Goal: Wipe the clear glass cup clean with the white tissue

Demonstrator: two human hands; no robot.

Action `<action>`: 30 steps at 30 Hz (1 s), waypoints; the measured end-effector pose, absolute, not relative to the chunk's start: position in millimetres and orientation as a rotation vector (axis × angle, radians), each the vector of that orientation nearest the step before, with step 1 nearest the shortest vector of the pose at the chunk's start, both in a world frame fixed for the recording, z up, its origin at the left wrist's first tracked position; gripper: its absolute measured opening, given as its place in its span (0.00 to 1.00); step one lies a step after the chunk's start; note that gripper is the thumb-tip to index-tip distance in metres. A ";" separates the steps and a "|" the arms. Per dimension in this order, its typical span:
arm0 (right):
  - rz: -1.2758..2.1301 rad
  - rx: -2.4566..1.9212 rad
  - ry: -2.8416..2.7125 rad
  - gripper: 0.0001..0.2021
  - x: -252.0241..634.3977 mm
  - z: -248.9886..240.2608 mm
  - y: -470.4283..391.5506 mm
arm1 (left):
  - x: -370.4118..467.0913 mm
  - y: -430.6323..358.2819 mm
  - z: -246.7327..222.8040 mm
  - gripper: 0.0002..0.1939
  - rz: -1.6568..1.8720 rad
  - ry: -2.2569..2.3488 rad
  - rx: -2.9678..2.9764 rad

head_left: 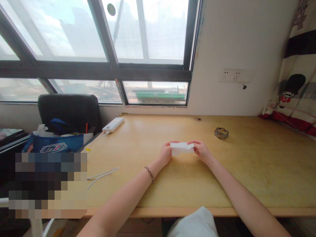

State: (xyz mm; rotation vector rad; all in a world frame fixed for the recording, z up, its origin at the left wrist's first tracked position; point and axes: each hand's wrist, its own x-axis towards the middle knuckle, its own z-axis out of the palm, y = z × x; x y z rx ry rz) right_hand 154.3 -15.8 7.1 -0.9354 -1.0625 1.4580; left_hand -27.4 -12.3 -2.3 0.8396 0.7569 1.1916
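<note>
On smooth wooden desk (172, 184) | left hand (165, 153), right hand (201, 150) pinch flat white paper (181, 147)

both hands mid-desk (247, 184) pinching a small white folded paper (182, 148): left hand (166, 153) on its left end, right hand (201, 150) on its right end. beaded bracelet (149, 173) on left wrist. metal ring-shaped thing (221, 133) toward far edge. white power bank (113, 124) at far left corner, white cable (102, 174) along left edge.
</note>
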 end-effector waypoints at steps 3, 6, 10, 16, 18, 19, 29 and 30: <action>1.446 -0.909 -1.046 0.05 155.3 6.0 -15.0 | -30.1 -11.7 -1.5 0.13 1.190 0.736 0.849; 1.443 -0.899 -1.048 0.05 155.7 6.5 -15.7 | -32.1 -11.5 -1.8 0.10 1.193 0.715 0.859; 1.451 -0.916 -1.053 0.04 157.0 8.3 -16.4 | -33.8 -13.0 0.2 0.08 1.156 0.675 0.844; 1.441 -0.967 -1.029 0.11 159.2 10.6 -16.2 | -34.1 -15.0 3.1 0.09 1.067 0.640 0.860; 1.400 -0.979 -1.043 0.11 157.8 11.0 -16.9 | -33.4 -15.0 2.4 0.08 1.052 0.622 0.868; 1.378 -0.974 -1.050 0.11 156.6 11.1 -17.4 | -32.9 -14.9 1.9 0.07 1.051 0.617 0.865; 1.184 -0.866 -0.954 0.15 161.6 26.2 -18.7 | -37.2 -5.5 -3.1 0.02 1.153 0.753 0.741; 1.189 -0.859 -0.964 0.14 163.4 28.9 -19.3 | -37.8 -4.3 -3.1 0.03 1.179 0.780 0.742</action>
